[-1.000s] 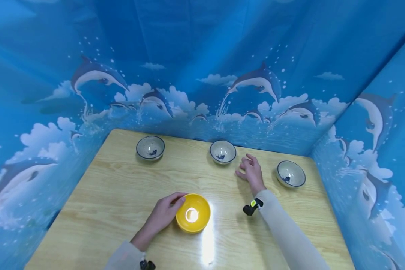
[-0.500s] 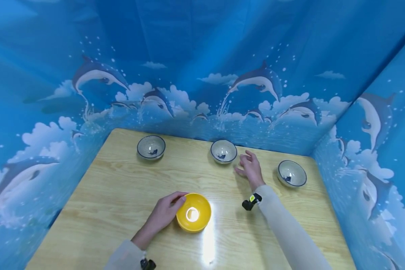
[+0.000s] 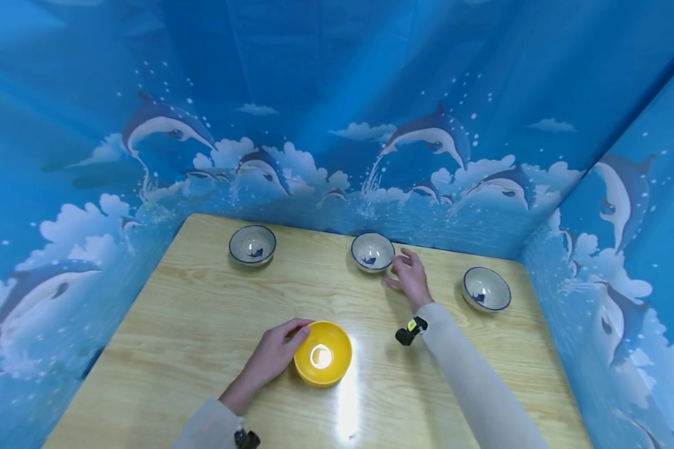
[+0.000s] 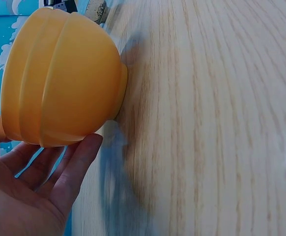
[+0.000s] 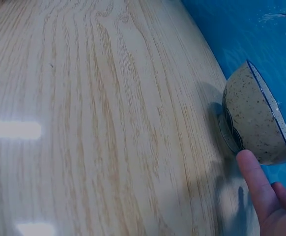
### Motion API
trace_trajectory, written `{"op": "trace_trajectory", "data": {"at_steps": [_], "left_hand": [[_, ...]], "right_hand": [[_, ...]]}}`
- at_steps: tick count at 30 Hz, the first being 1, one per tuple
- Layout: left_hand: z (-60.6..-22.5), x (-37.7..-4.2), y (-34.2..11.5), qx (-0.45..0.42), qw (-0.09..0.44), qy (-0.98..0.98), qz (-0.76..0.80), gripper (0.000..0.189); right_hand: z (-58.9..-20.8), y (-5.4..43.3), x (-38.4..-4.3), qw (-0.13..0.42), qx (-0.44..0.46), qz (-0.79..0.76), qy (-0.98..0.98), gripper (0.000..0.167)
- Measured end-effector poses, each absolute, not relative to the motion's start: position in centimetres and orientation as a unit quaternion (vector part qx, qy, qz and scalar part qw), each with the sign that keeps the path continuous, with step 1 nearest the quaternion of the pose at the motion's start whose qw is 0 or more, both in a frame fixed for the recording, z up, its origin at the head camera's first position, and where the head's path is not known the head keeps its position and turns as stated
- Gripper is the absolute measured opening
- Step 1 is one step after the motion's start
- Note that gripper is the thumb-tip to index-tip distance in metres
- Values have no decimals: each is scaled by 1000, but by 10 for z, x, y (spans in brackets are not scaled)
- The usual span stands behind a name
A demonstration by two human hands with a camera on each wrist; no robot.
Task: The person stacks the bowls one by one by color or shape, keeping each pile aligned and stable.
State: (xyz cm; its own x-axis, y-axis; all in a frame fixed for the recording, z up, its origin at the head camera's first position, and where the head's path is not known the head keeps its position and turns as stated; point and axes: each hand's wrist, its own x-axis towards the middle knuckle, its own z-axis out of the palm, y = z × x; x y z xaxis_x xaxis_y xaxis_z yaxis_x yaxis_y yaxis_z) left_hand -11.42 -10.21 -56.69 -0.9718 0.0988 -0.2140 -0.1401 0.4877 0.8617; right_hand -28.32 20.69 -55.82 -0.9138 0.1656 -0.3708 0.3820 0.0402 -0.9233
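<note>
My left hand (image 3: 273, 353) holds a plain yellow bowl (image 3: 332, 371) by its left side, thumb at the rim and fingers against the outer wall. In the left wrist view the ridged outside of this yellow bowl (image 4: 76, 78) shows, upright over the wood. My right hand (image 3: 410, 277) is at the right side of the middle speckled bowl (image 3: 372, 248), which has a blue rim and a blue drawing inside. The right wrist view has one fingertip (image 5: 247, 158) right by the foot of that bowl (image 5: 255, 113), the fingers loosely spread and not wrapped round it.
Two matching blue-rimmed bowls stand on the wooden table (image 3: 213, 312): one at the back left (image 3: 252, 244), one at the right (image 3: 485, 289), beyond my right wrist. A blue dolphin-print curtain (image 3: 314, 125) borders the table's back and sides.
My right hand has moved left and slightly back, from beside the middle speckled bowl up to its edge. The left hand and the yellow bowl have stayed put.
</note>
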Motion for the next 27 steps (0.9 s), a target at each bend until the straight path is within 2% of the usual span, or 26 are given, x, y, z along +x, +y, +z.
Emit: {"op": "trace_trajectory", "data": {"at_steps": [27], "left_hand": [[-569, -115, -104, -13, 122, 853, 507, 33]], "right_hand": [[-560, 182, -293, 86, 181, -658, 726, 71]]}}
